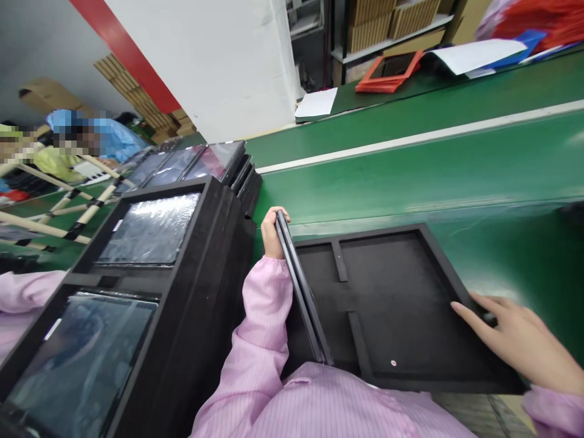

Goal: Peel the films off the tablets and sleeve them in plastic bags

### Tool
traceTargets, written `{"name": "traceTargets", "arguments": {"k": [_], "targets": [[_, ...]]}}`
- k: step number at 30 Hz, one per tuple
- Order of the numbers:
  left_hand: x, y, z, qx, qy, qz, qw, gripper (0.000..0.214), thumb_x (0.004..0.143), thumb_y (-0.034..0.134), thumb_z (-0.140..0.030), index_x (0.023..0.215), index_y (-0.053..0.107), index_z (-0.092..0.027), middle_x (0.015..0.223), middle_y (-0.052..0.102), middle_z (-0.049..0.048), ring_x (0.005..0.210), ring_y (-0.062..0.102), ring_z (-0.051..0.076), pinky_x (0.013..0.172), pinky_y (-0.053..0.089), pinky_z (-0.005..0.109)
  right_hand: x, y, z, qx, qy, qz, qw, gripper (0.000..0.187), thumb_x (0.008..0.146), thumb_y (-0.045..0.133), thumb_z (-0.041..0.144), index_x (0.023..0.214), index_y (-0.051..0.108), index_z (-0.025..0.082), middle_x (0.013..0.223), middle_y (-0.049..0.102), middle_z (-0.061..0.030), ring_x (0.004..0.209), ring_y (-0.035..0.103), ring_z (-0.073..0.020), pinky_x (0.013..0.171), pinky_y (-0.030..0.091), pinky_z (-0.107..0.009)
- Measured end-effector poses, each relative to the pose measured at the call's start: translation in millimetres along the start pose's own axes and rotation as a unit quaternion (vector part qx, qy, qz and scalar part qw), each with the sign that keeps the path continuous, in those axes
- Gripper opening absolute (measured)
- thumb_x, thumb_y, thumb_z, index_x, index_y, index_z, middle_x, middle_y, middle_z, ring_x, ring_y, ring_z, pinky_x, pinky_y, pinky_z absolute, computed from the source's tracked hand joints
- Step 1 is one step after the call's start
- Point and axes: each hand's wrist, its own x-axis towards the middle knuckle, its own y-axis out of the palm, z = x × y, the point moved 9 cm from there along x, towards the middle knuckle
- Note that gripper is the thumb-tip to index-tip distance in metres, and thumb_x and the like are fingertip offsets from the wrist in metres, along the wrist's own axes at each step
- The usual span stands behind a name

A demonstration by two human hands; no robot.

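My left hand (272,234) is closed round the far end of two thin dark tablets (303,292). They stand on edge, side by side, over the left part of a black foam tray (392,292), and their faces are turned out of view. At the tray's right rim is my right hand (506,328), its thumb over the inner side and its fingers outside, gripping the edge. The tray has raised divider strips, and a small round pale spot (393,363) shows on its floor.
On the left rises a stack of black foam trays (205,292), the top one holding film-covered screens (150,231). More stacked screens (214,161) lie behind. A green bench (410,164) runs across, with orange frames (390,70) and paper (316,103) beyond. A person in blue (118,140) works far left.
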Motion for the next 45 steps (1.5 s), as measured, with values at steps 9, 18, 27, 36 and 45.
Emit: {"name": "traceTargets", "arguments": {"k": [9,18,27,36,45], "targets": [[-2,13.8,-3,-0.012,-0.007,0.022,1.000,0.035,0.086,0.045,-0.048,0.069,0.057,-0.021,0.065,0.052,0.0019,0.060,0.047,0.016,0.058,0.038,0.028,13,-59,189,0.150,-0.241,0.036,0.958,0.060,0.093,0.051,0.052,0.141,0.056,0.018,0.134,0.063,-0.0124,0.115,0.064,-0.0278,0.107,0.048,-0.043],[-12,29.2,-21,-0.041,0.029,0.047,0.998,0.034,0.091,0.050,-0.047,0.077,0.065,-0.020,0.067,0.057,0.0013,0.064,0.054,0.016,0.063,0.044,0.027,-21,-28,325,0.494,-0.299,0.165,0.799,0.058,0.087,0.065,0.040,0.138,0.051,0.015,0.087,0.059,-0.0018,0.065,0.055,-0.0117,0.059,0.049,-0.027],[-10,29.5,-11,-0.025,0.048,0.048,0.997,0.039,0.096,0.045,-0.050,0.091,0.071,-0.021,0.086,0.070,0.0049,0.084,0.065,0.019,0.082,0.051,0.031,-26,-12,325,0.530,-0.317,0.127,0.776,0.054,0.100,0.047,0.044,0.147,0.046,0.017,0.088,0.057,-0.0031,0.069,0.056,-0.0155,0.067,0.055,-0.033],[-9,22.1,-13,0.003,0.058,0.036,0.998,0.046,0.099,0.043,-0.056,0.091,0.069,-0.019,0.089,0.070,0.0050,0.086,0.067,0.019,0.083,0.052,0.032,-28,-21,323,0.498,-0.370,0.061,0.782,0.049,0.105,0.040,0.043,0.145,0.052,0.018,0.147,0.056,-0.0087,0.137,0.052,-0.0249,0.119,0.040,-0.042],[-20,23.8,-30,0.012,0.082,0.032,0.996,0.046,0.099,0.044,-0.057,0.090,0.069,-0.020,0.081,0.065,0.0037,0.081,0.066,0.019,0.079,0.053,0.032,-33,-25,317,0.515,-0.348,0.067,0.780,0.042,0.101,0.045,0.035,0.139,0.056,0.020,0.085,0.063,-0.0022,0.078,0.062,-0.0188,0.075,0.057,-0.037]]}}
